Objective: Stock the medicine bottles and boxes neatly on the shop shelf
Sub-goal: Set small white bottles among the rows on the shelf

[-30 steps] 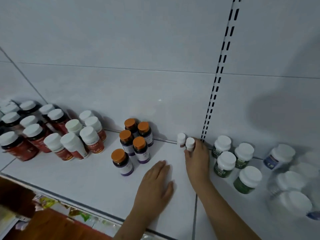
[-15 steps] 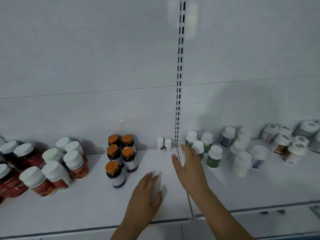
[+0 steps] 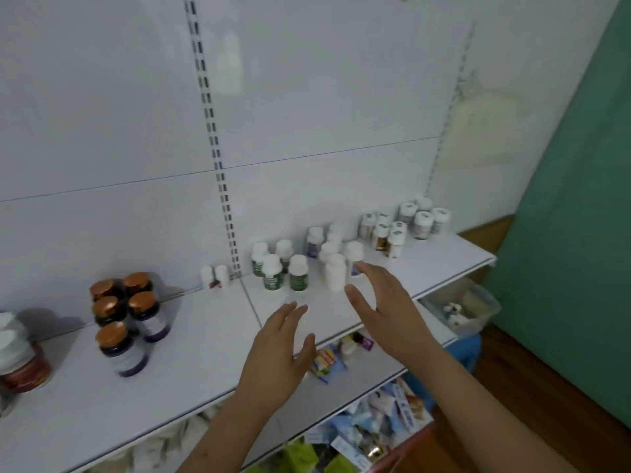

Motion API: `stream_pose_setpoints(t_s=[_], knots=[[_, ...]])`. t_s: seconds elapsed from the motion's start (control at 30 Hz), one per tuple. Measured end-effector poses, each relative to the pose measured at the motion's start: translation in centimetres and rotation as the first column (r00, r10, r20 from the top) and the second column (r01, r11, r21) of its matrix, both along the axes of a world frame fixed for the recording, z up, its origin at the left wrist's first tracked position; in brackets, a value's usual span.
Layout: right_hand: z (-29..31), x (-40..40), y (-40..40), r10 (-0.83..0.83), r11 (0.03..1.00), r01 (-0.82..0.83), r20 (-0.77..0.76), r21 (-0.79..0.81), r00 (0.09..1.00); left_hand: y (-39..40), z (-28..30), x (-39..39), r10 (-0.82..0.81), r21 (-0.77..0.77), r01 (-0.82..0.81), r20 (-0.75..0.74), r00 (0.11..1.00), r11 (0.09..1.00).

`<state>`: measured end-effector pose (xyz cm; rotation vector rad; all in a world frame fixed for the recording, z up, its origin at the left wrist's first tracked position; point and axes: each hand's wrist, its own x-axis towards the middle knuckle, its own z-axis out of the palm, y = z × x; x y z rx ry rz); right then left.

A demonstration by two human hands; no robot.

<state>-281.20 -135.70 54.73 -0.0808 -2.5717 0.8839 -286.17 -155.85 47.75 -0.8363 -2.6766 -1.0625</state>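
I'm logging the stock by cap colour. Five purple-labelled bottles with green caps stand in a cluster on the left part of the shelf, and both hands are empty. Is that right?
Not quite: the caps on the five purple-labelled bottles are copper-orange, not green, as the head view shows. They do stand clustered on the left part of the shelf, and the left hand and right hand hold nothing.

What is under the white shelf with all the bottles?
Under the white shelf sits a lower shelf with small packets. Boxes lie below. The top shelf hides the rest.

Dim, even light; soft shadows behind bottles (image 3: 126, 322); motion blur, wide-angle bowing.
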Motion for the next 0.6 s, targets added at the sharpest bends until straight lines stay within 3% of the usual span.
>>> stream_pose_setpoints(t_s=[0.4,0.6], knots=[[4.4,12.4,23.1,-0.289,0.955,0.29,-0.023,0.067,0.957,23.2,3.2,6.2,-0.312,-0.033,0.311,-0.048,0.949,0.95],[4.9,18.4,34.9,-0.379,0.914,0.374,0.002,0.157,0.926,35.5,3.1,10.0,-0.386,-0.033,0.385,-0.052,0.921,0.922]])
